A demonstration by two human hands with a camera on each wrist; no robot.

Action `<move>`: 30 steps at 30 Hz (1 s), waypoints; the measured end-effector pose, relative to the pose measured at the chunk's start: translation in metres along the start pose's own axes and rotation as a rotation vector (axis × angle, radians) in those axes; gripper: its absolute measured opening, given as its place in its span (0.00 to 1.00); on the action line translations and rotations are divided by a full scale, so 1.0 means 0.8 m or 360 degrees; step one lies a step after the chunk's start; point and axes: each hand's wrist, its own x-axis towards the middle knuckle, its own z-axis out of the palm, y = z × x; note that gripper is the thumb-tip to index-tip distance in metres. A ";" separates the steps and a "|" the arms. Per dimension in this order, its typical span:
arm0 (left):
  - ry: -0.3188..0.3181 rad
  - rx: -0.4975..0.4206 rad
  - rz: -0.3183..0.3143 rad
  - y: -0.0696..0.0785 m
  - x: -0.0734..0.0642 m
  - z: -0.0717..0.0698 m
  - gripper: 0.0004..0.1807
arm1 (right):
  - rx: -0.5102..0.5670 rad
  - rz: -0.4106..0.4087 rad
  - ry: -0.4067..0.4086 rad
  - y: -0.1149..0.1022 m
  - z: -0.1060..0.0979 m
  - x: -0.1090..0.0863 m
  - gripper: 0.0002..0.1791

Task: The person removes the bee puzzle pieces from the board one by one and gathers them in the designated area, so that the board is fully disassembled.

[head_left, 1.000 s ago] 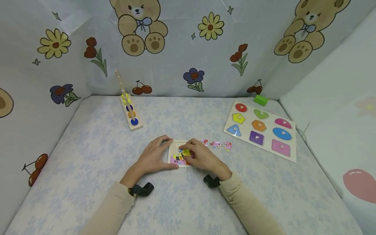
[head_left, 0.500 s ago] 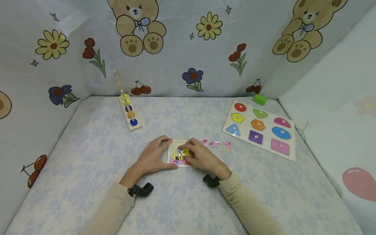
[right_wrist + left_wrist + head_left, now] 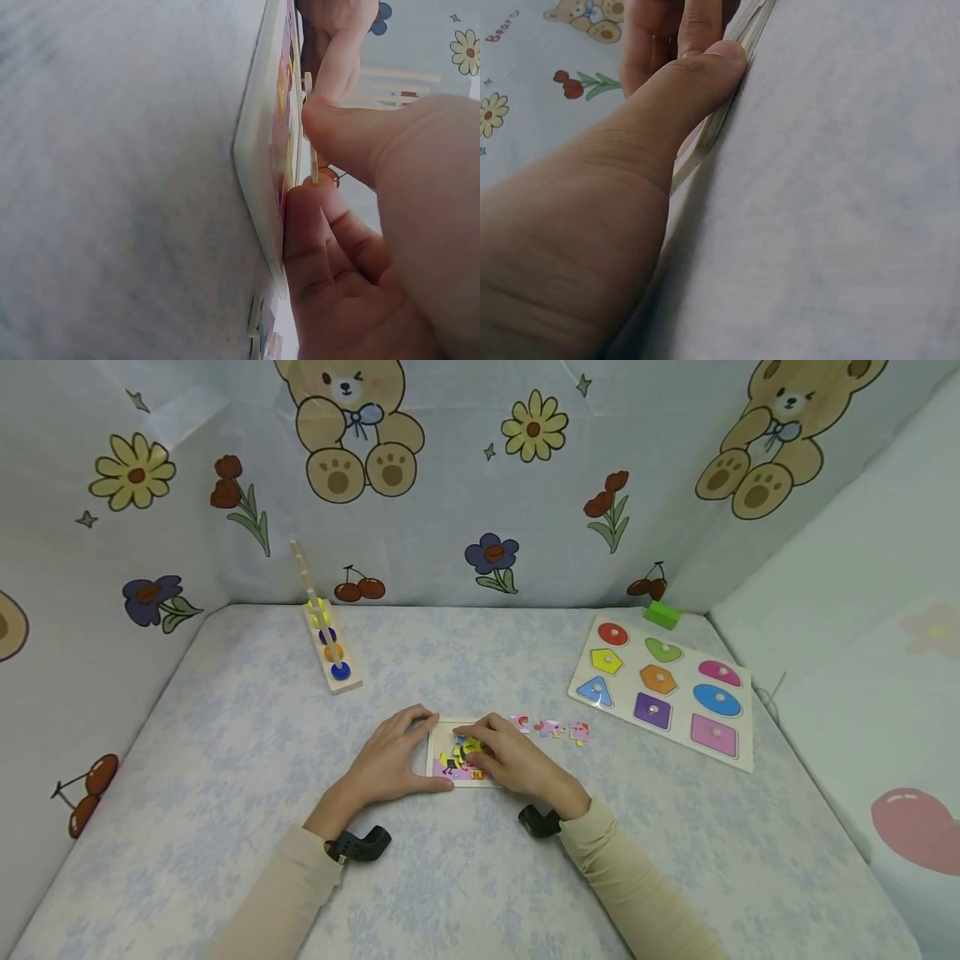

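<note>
A small wooden jigsaw tray with a partly filled bee picture lies between the hands at the middle of the table. My left hand grips it at the left, thumb on the near edge and fingers at the far edge; the left wrist view has the thumb pressed to the rim. Over the tray, my right hand pinches a thin jigsaw piece between thumb and fingers. In the right wrist view that piece stands just above the picture surface. The right fingers hide part of the picture.
Several loose pink jigsaw pieces lie right of the tray. A shape-knob board is at the right, a green block behind it. A wooden stand with colored rings stands at back left.
The right thumb and fingers have shifted slightly with the yellow piece, and an orange patch near the tray's lower edge shows more. My left hand keeps its place.
</note>
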 end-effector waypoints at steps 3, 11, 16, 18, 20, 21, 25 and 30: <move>-0.0011 -0.0005 -0.0016 0.000 -0.001 0.000 0.64 | -0.0011 -0.0021 -0.0006 -0.002 0.000 0.000 0.23; -0.0035 -0.0016 -0.0050 -0.002 -0.003 -0.002 0.64 | 0.0002 -0.0014 -0.0023 -0.004 -0.001 0.002 0.22; -0.0029 -0.0012 -0.0043 -0.003 -0.003 -0.002 0.64 | 0.0003 0.0020 -0.0044 -0.005 -0.002 0.002 0.22; -0.0029 -0.0011 -0.0041 -0.004 -0.003 -0.002 0.64 | 0.0009 0.0027 -0.0042 -0.006 -0.004 0.002 0.22; -0.0031 -0.0015 -0.0040 -0.004 -0.003 -0.001 0.64 | 0.0018 0.0029 -0.0040 -0.007 -0.006 0.001 0.23; -0.0028 -0.0016 -0.0035 -0.003 -0.003 -0.001 0.64 | 0.0024 0.0023 -0.0039 -0.008 -0.007 0.000 0.23; -0.0013 -0.0009 -0.0021 -0.002 -0.002 -0.001 0.64 | 0.0013 0.0007 -0.0030 -0.009 -0.015 -0.003 0.23; 0.0008 0.0003 0.0004 0.000 -0.001 -0.001 0.64 | 0.0024 0.0032 -0.0003 -0.009 -0.025 -0.008 0.22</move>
